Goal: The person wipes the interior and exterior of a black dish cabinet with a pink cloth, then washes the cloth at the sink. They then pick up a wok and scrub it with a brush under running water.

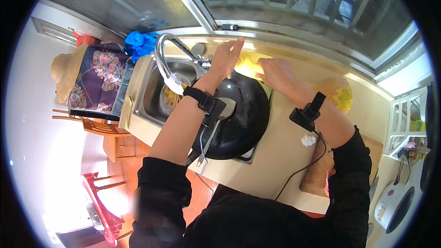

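Note:
My right hand point(277, 75) grips the edge of a bright yellow plastic item point(248, 65) at the back of the counter; glare hides its exact kind. At its left side is my left hand point(225, 57), thumb raised. The left fingers are partly hidden, so their hold on it cannot be told. Below both hands sits a large black wok point(248, 117), wet and dark inside. A metal spatula point(225, 110) rests in it, its handle point(206, 148) crossing the rim towards me.
Left of the wok, a curved faucet point(160, 48) arches over a steel sink point(146, 101) containing food scraps point(169, 98). A white crumpled wad point(308, 140) and wooden cutting board point(315, 175) lie rightward. A cable point(296, 172) trails from my right wrist.

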`<control>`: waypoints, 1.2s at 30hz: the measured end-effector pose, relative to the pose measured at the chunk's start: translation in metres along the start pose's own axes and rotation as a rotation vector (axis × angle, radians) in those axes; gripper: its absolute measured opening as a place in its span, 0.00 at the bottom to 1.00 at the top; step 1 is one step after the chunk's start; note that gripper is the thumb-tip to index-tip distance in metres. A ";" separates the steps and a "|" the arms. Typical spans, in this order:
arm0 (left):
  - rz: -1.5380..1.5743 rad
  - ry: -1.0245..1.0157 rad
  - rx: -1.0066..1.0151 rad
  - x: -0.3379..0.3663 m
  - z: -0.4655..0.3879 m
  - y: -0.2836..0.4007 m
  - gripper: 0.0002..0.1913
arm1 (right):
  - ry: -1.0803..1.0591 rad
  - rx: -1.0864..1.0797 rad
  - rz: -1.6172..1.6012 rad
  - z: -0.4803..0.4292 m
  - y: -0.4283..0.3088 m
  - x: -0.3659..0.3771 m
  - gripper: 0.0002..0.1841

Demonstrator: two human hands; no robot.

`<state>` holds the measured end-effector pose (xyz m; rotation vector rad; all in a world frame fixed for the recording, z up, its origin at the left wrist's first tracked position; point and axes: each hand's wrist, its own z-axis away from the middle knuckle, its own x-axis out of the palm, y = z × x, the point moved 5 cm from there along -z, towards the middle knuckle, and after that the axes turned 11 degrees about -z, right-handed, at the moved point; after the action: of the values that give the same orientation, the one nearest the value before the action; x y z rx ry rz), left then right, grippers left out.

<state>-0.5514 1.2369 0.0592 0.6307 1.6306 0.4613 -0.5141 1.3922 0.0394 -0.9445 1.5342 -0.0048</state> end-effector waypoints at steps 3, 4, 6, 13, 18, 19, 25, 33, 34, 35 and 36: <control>0.021 -0.099 -0.061 0.006 -0.001 -0.005 0.37 | 0.030 -0.003 -0.020 -0.001 0.001 0.001 0.13; 0.017 -0.130 -0.093 0.008 -0.001 -0.007 0.39 | 0.052 0.002 -0.033 -0.002 0.002 0.000 0.13; -0.028 -0.109 -0.051 0.010 -0.004 -0.007 0.40 | 0.069 0.025 -0.047 -0.004 0.004 0.000 0.13; -0.206 -0.096 -0.007 0.017 -0.010 -0.013 0.36 | 0.006 0.049 -0.047 -0.007 0.006 0.001 0.13; -0.333 -0.051 -0.024 0.017 -0.007 -0.010 0.32 | 0.008 0.055 -0.051 -0.005 0.004 -0.001 0.13; -0.366 -0.041 -0.035 0.015 -0.007 -0.010 0.32 | -0.004 0.058 -0.041 -0.005 0.004 0.000 0.13; 0.000 0.117 -0.004 -0.016 0.003 -0.003 0.36 | 0.015 0.069 -0.031 -0.010 0.006 -0.006 0.19; 0.440 0.203 -0.397 -0.037 0.040 -0.023 0.37 | 0.006 0.071 -0.058 -0.025 0.006 -0.021 0.18; 0.461 0.116 -0.499 -0.033 0.046 -0.029 0.38 | 0.007 0.079 -0.062 -0.026 0.006 -0.022 0.18; 0.518 0.070 -0.525 -0.028 0.052 -0.031 0.40 | 0.008 0.088 -0.066 -0.027 0.006 -0.023 0.18; 0.575 0.022 -0.550 -0.022 0.058 -0.032 0.41 | 0.008 0.090 -0.070 -0.028 0.005 -0.024 0.18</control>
<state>-0.4968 1.1948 0.0473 0.6621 1.2375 1.2868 -0.5426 1.3946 0.0629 -0.9268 1.4955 -0.1262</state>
